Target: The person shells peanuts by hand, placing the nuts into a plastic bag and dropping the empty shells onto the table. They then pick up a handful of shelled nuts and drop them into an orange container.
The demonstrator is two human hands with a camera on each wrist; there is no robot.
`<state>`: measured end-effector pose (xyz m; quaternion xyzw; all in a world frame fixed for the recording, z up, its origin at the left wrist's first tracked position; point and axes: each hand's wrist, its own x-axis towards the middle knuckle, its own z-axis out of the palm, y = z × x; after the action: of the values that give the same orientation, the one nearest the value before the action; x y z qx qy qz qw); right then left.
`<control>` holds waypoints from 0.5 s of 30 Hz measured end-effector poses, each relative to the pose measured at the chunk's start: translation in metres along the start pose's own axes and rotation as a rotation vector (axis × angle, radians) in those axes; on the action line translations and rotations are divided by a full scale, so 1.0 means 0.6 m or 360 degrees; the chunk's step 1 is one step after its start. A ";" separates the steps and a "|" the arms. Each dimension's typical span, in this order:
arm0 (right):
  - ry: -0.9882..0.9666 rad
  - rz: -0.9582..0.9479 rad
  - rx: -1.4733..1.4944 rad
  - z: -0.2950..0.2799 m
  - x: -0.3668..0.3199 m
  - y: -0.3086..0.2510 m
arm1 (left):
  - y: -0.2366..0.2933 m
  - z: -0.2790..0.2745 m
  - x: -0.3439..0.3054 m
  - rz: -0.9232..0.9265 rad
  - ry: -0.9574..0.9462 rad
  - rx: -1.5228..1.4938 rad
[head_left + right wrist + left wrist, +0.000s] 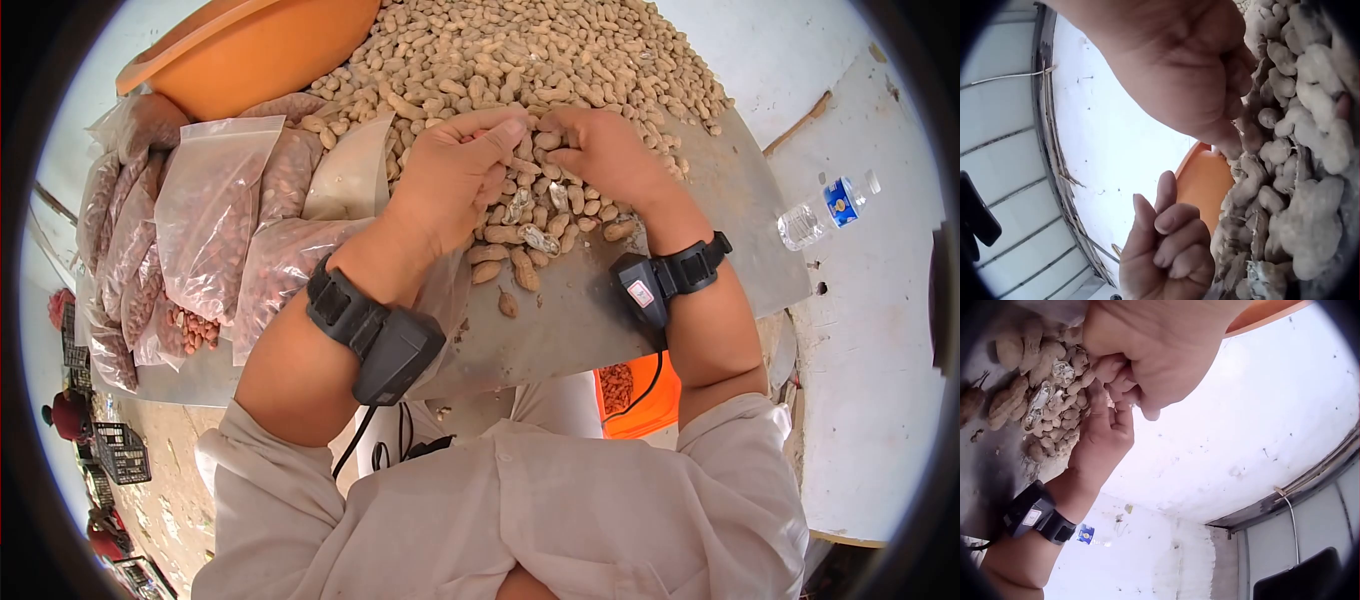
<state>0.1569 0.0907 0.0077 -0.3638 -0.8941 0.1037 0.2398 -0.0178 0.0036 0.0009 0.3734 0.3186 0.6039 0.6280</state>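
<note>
My left hand (450, 180) is over the near part of the peanut pile (540, 70), its fingers curled toward the palm. In the right wrist view nothing shows between the thumb and forefinger of the left hand (1172, 250); the inside of its curled fingers is hidden. Close beside it, my right hand (610, 155) reaches down to the pile. Its thumb and forefinger pinch an unshelled peanut (547, 141). Split, pale empty shells (538, 238) lie among the whole peanuts just below the hands. The right hand (1104, 437) also shows in the left wrist view.
Clear bags of shelled red peanuts (215, 200) stand to the left, by a large orange basin (250, 60). A water bottle (828, 210) lies at the right. Below the grey tabletop (560, 345) is an orange container (650, 400) with reddish contents.
</note>
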 end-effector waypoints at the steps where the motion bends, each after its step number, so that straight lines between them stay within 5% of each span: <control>1: -0.0001 0.0002 -0.0130 0.002 0.000 -0.002 | 0.000 0.001 0.000 0.0005 0.0047 -0.0022; 7: 0.0169 -0.0125 0.0055 0.009 0.002 0.009 | 0.001 0.000 0.001 0.0009 0.0136 -0.0125; 13: -0.0127 -0.0123 0.2130 0.002 -0.006 -0.020 | 0.002 0.000 0.004 -0.0138 0.0096 -0.0266; 15: -0.0269 -0.0148 0.2188 0.005 -0.008 -0.032 | 0.001 0.004 0.002 -0.0131 0.0030 -0.0314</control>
<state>0.1465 0.0737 0.0104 -0.0814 -0.6556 0.6644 0.3495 -0.0161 0.0048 0.0029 0.2905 0.2785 0.6096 0.6829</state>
